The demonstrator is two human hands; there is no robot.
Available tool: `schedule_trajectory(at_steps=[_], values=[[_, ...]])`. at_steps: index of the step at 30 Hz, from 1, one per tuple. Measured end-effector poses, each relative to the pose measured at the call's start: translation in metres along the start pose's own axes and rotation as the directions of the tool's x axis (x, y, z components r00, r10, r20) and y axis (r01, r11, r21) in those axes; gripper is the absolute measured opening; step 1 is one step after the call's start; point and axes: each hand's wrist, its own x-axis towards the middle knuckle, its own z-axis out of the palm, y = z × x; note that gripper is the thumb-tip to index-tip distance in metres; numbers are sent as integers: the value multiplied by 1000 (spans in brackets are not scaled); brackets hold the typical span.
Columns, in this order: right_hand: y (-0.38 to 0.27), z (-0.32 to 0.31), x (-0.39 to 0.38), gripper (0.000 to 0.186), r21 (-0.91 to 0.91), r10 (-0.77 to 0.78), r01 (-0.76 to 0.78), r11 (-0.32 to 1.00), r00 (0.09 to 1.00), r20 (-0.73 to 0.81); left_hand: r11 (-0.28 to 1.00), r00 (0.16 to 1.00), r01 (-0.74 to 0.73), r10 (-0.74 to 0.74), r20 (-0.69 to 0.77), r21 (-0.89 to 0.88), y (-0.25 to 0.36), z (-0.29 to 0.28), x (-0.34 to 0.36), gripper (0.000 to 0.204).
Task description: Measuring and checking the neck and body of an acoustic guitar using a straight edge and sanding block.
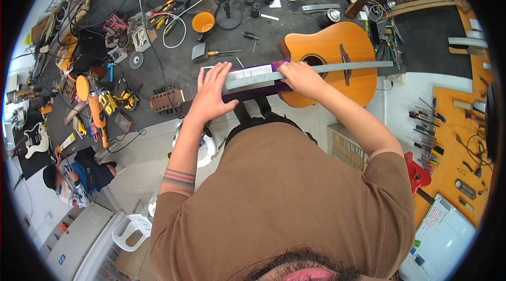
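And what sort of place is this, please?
Probably a guitar workshop: an acoustic guitar lies partly on a dark, cluttered workbench, and many hand tools are kept on the orange board at the right.

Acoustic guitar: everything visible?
The acoustic guitar lies face up at the front of the bench, headstock left. Amber, wood-look body, cutaway, soundhole, dark bridge; brown headstock, dark tuners. A grey bar crosses it, contact unclear; purple material and the left hand hide much of the neck; the right hand overlaps the body.

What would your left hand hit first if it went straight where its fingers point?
From the left hand, probably the wooden-handled tool on the dark bench, though the hand's height above it is unclear.
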Motion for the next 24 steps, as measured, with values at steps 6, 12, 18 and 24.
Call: schedule_trajectory(at_steps=[6,12,18,24], values=[[0,6,-5,32,-5,48,-48,999,999,-20,980,984,-175,171,49,100,59,15,45,75],[46,-43,-60,46,35,195,-196,980,917,-348,943,981,-195,189,47,268,60,54,65,49],[292,-41,-269,40,104,601,-888,448,212,-771,940,986,-131,89,143,316,74,53,72,41],[376,-9,-316,71,870,951,-433,-234,83,297,937,982,-44,-24,189,346,86,58,80,39]])
